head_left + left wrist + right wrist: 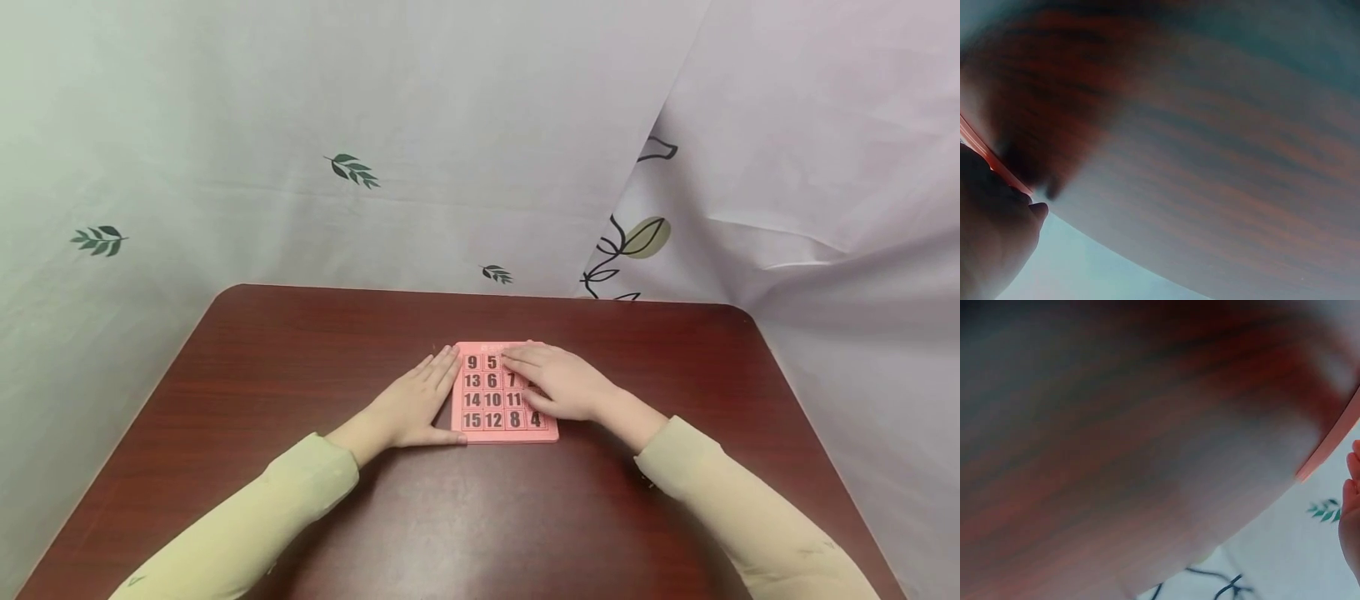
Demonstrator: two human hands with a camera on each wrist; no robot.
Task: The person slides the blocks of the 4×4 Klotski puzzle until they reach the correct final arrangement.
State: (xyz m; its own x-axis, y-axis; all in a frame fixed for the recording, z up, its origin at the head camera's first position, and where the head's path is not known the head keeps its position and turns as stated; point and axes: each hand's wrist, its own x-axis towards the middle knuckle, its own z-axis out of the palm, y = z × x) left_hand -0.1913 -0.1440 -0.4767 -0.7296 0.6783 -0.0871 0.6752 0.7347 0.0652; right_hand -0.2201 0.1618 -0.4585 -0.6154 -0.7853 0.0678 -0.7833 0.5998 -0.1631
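Observation:
A pink sliding number puzzle [492, 408] lies flat on the table, its tiles marked with black numbers. The bottom row reads 15, 12, 8, 4, and the left column reads 9, 13, 14, 15 downward. My left hand [416, 404] touches the puzzle's left side with straight fingers, its thumb stretched to the lower left corner. Over the upper right part lies my right hand [566, 383], its fingertips on the tiles; these fingers hide several tiles there. In the left wrist view the hand [997, 231] is dark beside the pink edge; in the right wrist view only part of the hand [1352, 512] shows.
The dark red-brown wooden table [480, 508] has rounded far corners. Behind it hangs a pale cloth [450, 125] with leaf prints, folded at the right. Both forearms, in light sleeves [255, 517], reach in from the near edge.

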